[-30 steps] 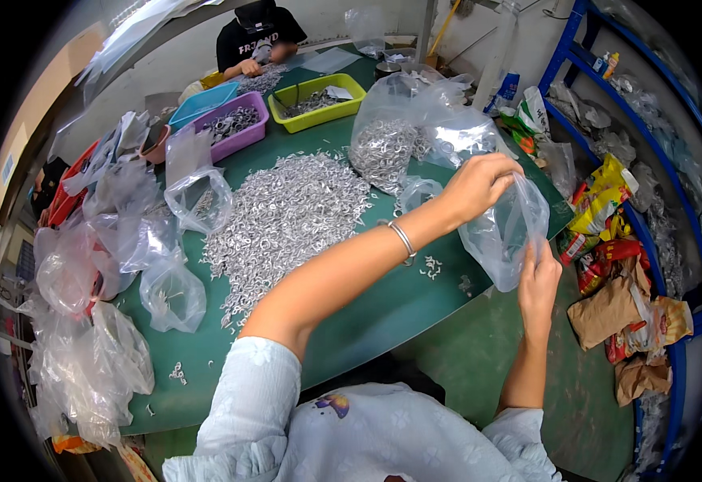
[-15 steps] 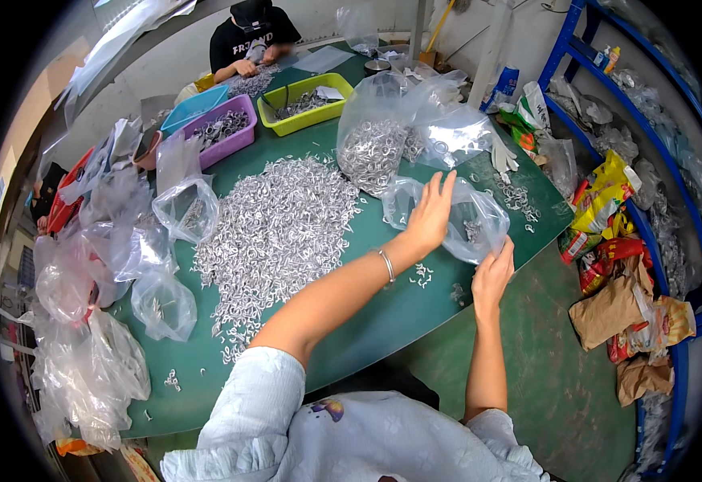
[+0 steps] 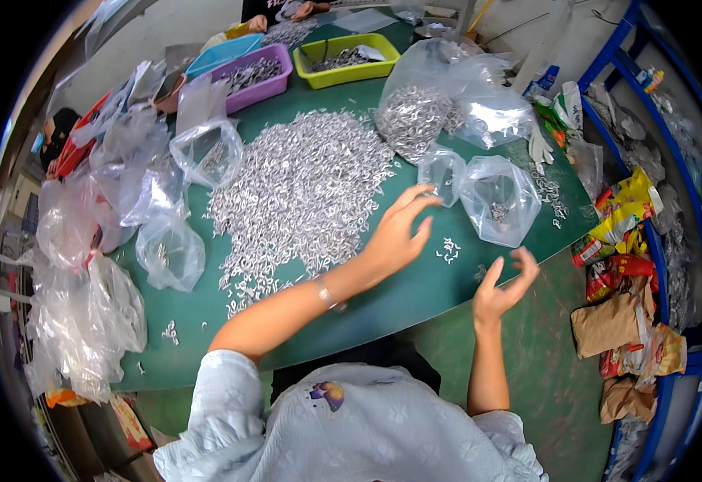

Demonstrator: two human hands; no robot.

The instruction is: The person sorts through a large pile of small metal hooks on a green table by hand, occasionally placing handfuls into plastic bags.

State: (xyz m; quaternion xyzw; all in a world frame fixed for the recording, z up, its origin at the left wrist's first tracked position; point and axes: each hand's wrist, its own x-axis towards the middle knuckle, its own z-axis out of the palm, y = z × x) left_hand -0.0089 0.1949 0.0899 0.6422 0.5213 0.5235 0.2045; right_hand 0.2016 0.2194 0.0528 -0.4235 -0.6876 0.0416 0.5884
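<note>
Clear plastic bag [image 3: 502, 231] stands open near the right-hand edge of the green table [image 3: 403, 297].
It sits at twelve o'clock from the right hand [image 3: 502, 294], two from the left hand [image 3: 393, 239]; both hands' fingers spread apart. Bare tabletop lies at six from the left, metal pile [image 3: 303, 185] at ten.

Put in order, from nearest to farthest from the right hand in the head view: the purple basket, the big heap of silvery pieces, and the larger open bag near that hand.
1. Open bag, just beyond the right hand.
2. Heap of silvery pieces, to its left.
3. Purple basket, far left, beyond the heap.
</note>
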